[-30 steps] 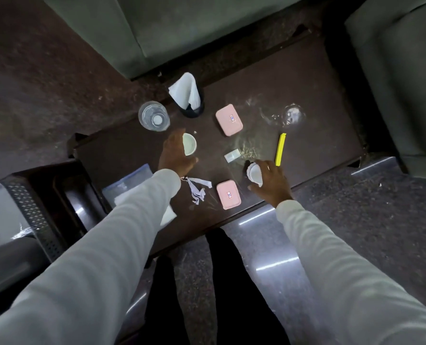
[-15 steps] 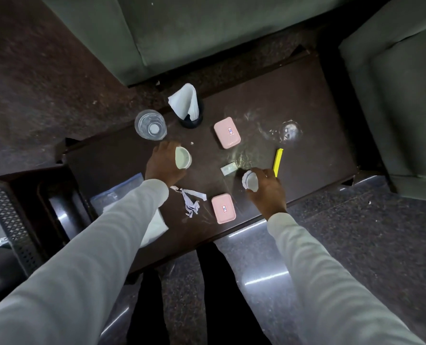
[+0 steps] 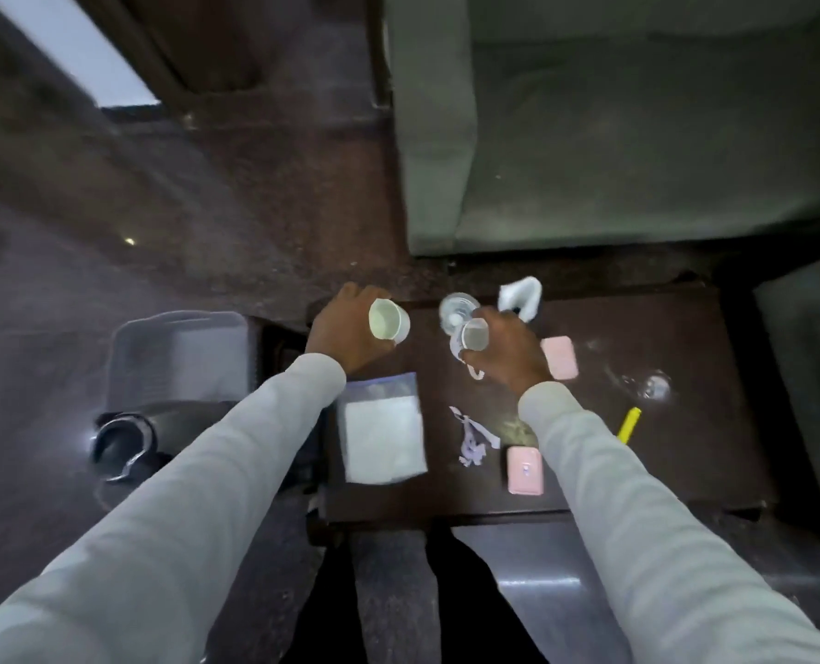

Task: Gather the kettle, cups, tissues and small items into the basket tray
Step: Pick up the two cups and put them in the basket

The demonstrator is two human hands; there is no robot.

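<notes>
The basket tray [image 3: 178, 357] sits low at the far left, off the table's left end with the kettle [image 3: 123, 445] just in front of it, so the move turns on a leftward carry, and the left hand [image 3: 345, 335] is clearly the nearer. That hand is wrapped around a pale cup [image 3: 388, 319] above the table's [image 3: 685, 472] left edge, mouth tipped toward the camera. The right hand [image 3: 508, 349] grips a second small cup [image 3: 474, 335] beside the clear glass [image 3: 455, 306], well apart from the tray.

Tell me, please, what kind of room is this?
Probably a living room or lounge: a low dark coffee table with cups and tissues, green sofas around it, and a polished stone floor.
</notes>
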